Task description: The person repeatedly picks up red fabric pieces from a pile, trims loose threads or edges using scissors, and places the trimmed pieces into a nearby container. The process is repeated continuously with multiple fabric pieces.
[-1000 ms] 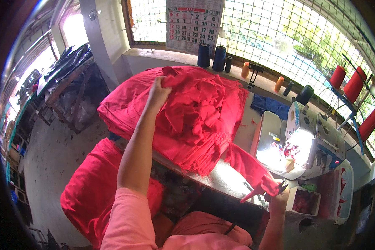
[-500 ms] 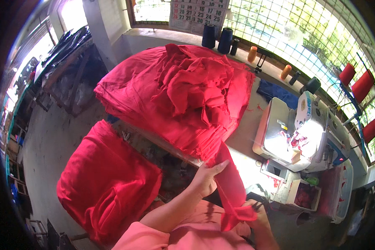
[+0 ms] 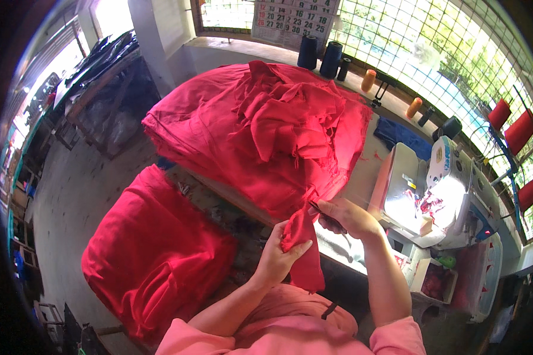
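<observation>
My left hand [image 3: 276, 254] is closed on a narrow red fabric piece [image 3: 307, 264], thumb on top, with the lower end hanging in front of my body. At its upper end, my right hand [image 3: 350, 218] grips small dark thread snips [image 3: 330, 221], their tip at the cloth. Whether the blades are on the fabric cannot be made out. Just beyond both hands lies a large heap of stacked red fabric [image 3: 219, 118], crumpled pieces on top. A second red fabric bundle [image 3: 154, 248] sits to the left of my left arm.
On the right stands a white sewing machine [image 3: 444, 183], with a small box of red scraps [image 3: 433, 279] nearer me. Dark thread cones [image 3: 330, 59] and an orange spool [image 3: 368, 80] line the window ledge. Red thread cones [image 3: 520, 131] sit on a rack at far right.
My right hand has risen from low by my body to the fabric's upper end, bringing the dark snips. My left hand has shifted slightly down and left, still holding the red piece.
</observation>
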`<move>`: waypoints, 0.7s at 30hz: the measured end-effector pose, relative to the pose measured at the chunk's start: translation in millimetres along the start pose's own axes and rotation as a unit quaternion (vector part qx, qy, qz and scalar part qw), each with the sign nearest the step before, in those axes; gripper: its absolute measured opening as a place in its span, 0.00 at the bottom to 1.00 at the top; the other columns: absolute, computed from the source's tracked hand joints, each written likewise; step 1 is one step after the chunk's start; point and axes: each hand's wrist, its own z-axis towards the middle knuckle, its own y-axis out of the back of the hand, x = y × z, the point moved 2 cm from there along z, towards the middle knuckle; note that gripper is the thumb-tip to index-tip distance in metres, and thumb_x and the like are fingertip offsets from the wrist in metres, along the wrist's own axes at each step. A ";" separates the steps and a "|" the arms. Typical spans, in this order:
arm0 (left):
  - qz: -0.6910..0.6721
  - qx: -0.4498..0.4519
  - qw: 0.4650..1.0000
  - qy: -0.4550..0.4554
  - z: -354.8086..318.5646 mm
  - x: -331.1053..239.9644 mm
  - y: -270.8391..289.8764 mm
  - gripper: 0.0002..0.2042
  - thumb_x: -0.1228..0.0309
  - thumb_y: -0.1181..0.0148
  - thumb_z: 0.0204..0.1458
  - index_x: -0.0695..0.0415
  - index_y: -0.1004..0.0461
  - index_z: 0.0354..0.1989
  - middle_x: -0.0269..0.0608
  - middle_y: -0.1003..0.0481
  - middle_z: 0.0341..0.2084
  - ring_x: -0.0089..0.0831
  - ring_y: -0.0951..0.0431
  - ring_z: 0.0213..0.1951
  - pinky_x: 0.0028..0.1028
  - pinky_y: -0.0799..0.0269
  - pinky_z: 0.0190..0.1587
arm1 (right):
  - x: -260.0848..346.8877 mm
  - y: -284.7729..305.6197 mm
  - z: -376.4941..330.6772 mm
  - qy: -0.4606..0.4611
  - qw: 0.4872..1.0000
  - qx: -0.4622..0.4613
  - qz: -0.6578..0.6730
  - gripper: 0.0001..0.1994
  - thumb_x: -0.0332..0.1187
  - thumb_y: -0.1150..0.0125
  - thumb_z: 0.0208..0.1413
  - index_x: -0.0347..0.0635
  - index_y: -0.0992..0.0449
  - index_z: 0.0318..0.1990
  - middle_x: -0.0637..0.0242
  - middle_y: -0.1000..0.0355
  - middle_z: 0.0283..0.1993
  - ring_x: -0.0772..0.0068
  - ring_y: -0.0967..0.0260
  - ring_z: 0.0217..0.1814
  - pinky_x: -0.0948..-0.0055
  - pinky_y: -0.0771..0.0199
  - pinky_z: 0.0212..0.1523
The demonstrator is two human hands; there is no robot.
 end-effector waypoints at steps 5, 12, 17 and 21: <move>0.005 0.005 1.000 0.027 -1.3 -4.1 2.7 0.21 0.77 0.43 0.42 0.61 0.42 0.45 0.33 0.35 0.37 0.19 0.36 0.40 0.21 0.40 0.45 | 12.6 -5.7 13.8 -0.026 1.000 0.001 -0.005 0.17 0.44 0.54 0.53 0.39 0.29 0.29 0.76 0.43 0.13 0.86 0.51 0.13 0.84 0.52 0.13; -0.272 0.052 0.947 0.161 -10.5 4.0 20.7 0.14 0.76 0.46 0.45 0.61 0.39 0.41 0.35 0.32 0.30 0.23 0.30 0.31 0.23 0.33 0.36 | -22.8 -0.8 -41.8 0.031 0.991 -0.059 0.115 0.22 0.48 0.54 0.51 0.32 0.31 0.34 0.73 0.40 0.17 0.87 0.51 0.13 0.86 0.52 0.14; -0.468 0.217 0.853 0.079 -13.3 6.3 27.1 0.15 0.58 0.60 0.52 0.58 0.37 0.29 0.32 0.41 0.08 0.22 0.41 0.10 0.25 0.43 0.18 | -74.5 -50.0 -56.7 0.005 0.990 0.058 0.127 0.22 0.33 0.46 0.46 0.36 0.39 0.49 0.72 0.40 0.22 0.85 0.44 0.23 0.85 0.45 0.21; -0.520 0.321 0.790 0.049 -10.5 -9.3 10.5 0.17 0.57 0.65 0.54 0.57 0.37 0.27 0.31 0.42 0.09 0.22 0.43 0.11 0.25 0.41 0.21 | -91.1 -88.8 -38.0 0.056 0.996 0.038 0.062 0.12 0.29 0.45 0.46 0.38 0.32 0.39 0.72 0.38 0.24 0.83 0.46 0.25 0.82 0.41 0.28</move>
